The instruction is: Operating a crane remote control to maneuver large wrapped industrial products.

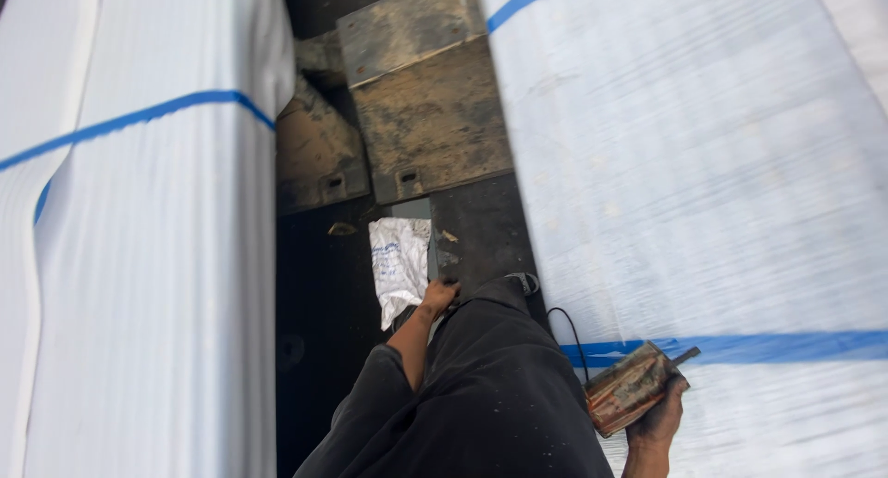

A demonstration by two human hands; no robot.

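Head view, white stacks [157, 284] flanking, rusty tool [629, 387] gripped

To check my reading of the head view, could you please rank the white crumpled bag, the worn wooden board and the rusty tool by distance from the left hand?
From the left hand:
1. White crumpled bag, just beside it on the left.
2. Rusty tool, lower right, held in the right hand.
3. Worn wooden board, farther up the gap.

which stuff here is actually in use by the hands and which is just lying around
In use:
- worn, rusty hand tool, held in the right hand
- blue strap round the white wrapped stack, beside that tool
- left hand, at the crumpled white bag's edge

Lying about:
- crumpled white bag
- wooden boards
- left white stack
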